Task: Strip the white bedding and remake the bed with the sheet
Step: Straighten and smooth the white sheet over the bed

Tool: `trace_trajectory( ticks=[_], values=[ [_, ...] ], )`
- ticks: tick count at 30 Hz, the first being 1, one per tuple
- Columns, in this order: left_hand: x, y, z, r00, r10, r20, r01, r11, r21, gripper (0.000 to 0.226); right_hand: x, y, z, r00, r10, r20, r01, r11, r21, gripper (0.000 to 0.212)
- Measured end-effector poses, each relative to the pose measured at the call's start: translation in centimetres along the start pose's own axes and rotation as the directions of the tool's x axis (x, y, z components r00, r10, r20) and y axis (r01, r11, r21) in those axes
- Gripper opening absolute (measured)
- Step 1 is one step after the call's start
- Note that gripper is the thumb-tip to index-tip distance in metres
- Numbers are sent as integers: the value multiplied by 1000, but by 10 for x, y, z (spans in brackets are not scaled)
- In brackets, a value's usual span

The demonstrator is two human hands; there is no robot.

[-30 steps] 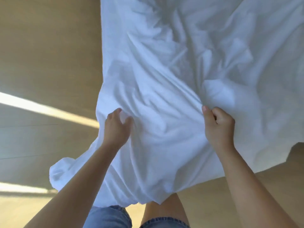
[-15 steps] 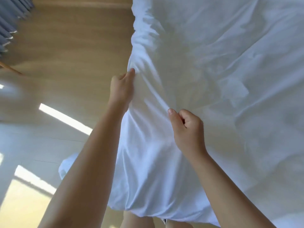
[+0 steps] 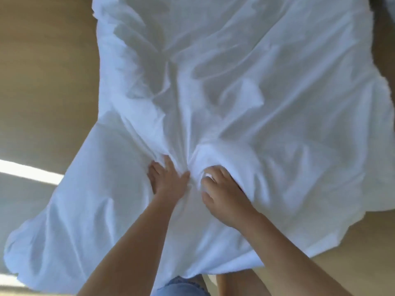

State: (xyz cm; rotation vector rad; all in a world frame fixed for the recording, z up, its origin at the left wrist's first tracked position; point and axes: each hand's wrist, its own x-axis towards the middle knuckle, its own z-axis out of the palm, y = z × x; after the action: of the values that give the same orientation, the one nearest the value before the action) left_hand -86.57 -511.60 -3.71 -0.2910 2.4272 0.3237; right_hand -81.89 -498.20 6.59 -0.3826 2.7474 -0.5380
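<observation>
Far left: tan wood-look floor (image 3: 42, 82) is seen, crossed by a bright strip of sunlight (image 3: 27, 171) that is cut off where the cloth begins.

Left of centre to right edge: the white crumpled fabric sheet (image 3: 245, 86) is spread over most of the view and is held up in front of the person. Its lower left lobe is draped out over the floor. Its creases are drawn together to one point low in the middle, between the two hands.

Centre: the left hand (image 3: 168, 184) is placed on the sheet just left of that point. Its fingers (image 3: 157, 167) are curled into the gathered folds and the cloth is gripped; the thumb is laid out toward the right.

Just beside it, apart by a narrow ridge of cloth, the right hand (image 3: 224, 199) is seen. Its fingers (image 3: 213, 174) are bent round a bunch of the sheet, and a tuft of white is pinched between them.

Bottom centre: blue denim shorts (image 3: 181, 287) and a bare leg (image 3: 230, 283) are seen below the sheet's lower hem.

Right: the sheet's edge is rippled, with floor seen beyond it.
</observation>
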Motion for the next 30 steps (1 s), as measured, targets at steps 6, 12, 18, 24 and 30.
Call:
trace_trajectory(
  ticks=[6,12,18,24,30],
  values=[
    [-30,66,-40,980,76,-186,-114,972,-206,65,-96,69,-26,861,362,-356,-250,912,324,16],
    [-132,177,-29,811,279,-514,-511,766,-391,57,-193,192,-16,494,863,-104,-691,463,555,40],
    [-184,304,38,581,733,-355,-758,645,92,56,-236,311,-21,457,886,75,-648,274,711,50],
    [-188,431,151,701,689,186,-693,597,404,85,-268,397,-30,514,836,190,-643,229,731,50],
    [-158,475,221,763,518,388,-629,453,632,60,-285,460,1,368,853,370,-640,-56,766,46]
  ],
)
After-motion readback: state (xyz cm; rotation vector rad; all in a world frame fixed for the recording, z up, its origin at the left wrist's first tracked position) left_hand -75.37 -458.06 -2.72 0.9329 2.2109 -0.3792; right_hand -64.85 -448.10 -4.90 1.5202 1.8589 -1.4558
